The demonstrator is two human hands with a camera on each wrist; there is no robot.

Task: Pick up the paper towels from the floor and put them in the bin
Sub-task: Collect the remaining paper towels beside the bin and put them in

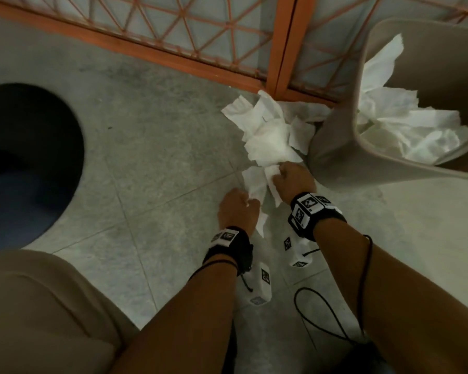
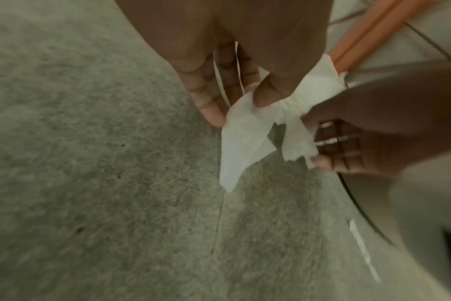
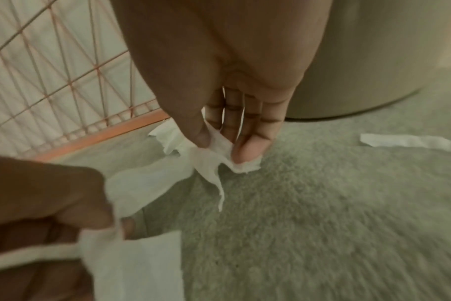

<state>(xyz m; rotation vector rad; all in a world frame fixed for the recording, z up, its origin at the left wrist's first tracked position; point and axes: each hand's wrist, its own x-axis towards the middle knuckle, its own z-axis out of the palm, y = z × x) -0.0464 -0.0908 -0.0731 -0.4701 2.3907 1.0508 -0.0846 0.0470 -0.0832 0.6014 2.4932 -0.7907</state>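
A heap of crumpled white paper towels (image 1: 270, 130) lies on the grey floor against the foot of the beige bin (image 1: 333, 152). More towels (image 1: 405, 125) fill the bin. My left hand (image 1: 243, 201) grips a torn towel piece (image 2: 245, 134) between thumb and fingers (image 2: 209, 110). My right hand (image 1: 277, 175), just left of the bin, pinches another bit of towel (image 3: 219, 152) at the heap's near edge. The two hands are close together, and paper stretches between them. A loose paper strip (image 3: 409, 141) lies on the floor by the bin's base (image 3: 361, 61).
An orange metal grille (image 1: 173, 36) runs along the floor behind the heap and the bin. A dark round object (image 1: 25, 157) sits at far left. My knee in beige trousers (image 1: 38, 306) is at lower left. A black cord (image 1: 322, 314) loops over the floor.
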